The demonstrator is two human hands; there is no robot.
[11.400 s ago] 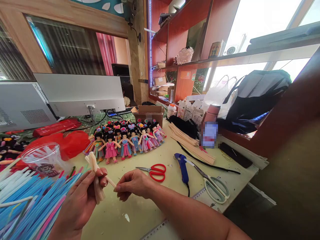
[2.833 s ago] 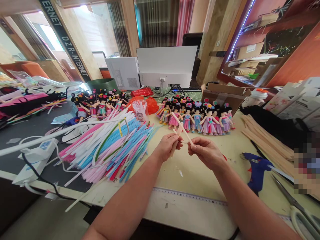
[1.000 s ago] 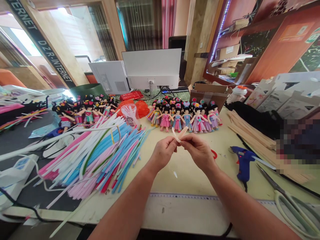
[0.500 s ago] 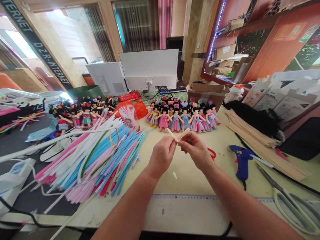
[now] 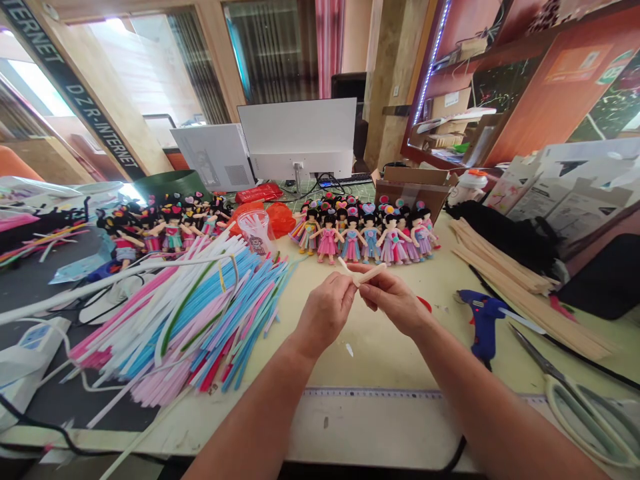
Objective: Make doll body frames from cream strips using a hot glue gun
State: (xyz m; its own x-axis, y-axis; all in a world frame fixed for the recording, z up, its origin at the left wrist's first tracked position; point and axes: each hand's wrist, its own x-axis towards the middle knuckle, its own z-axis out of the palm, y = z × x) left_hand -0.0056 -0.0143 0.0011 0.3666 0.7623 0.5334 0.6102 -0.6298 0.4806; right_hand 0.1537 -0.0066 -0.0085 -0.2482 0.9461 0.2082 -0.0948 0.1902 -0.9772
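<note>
Item: one stem [image 5: 370, 273], beige and fuzzy, thin, bent at the middle into a shallow V. One end points up and left, the other out to the right. It is held in the air over the table [image 5: 380, 347], just in front of the nearer dolls.

Left hand [image 5: 325, 312]: one. The fingers are curled in, and thumb and forefinger pinch the stem at its bend.
Right hand [image 5: 397, 303]: one. It is also curled, and its thumb and forefinger pinch the same stem just beside the left hand's grip. The two hands touch at the fingertips.

Near edge:
- Ruler [image 5: 380, 393]: one, lying flat along the table's front.
- Pale scissors [image 5: 575, 407]: one large pair at far right, partly cut off by the frame.
- Power strip [image 5: 23, 363]: one, at far left.

Middle:
- Pile of stems [image 5: 200, 313]: one heap of blue, pink and white, too many to count, left of the hands.
- Glue gun [image 5: 479, 323]: one, blue, right of the hands.
- Red scissors [image 5: 425, 305]: one pair, mostly hidden behind the right hand.

Far:
- Cup [image 5: 256, 233]: one, clear plastic.
- Dolls [image 5: 365, 237]: two groups. One is behind the hands and a second group [image 5: 165, 227] is to the left. They overlap too closely to count.
- Beige bundle [image 5: 505, 270]: one, at right.
- Box [image 5: 417, 190]: one, cardboard.
- Monitor [image 5: 300, 137]: one, white, seen from the back.
</note>
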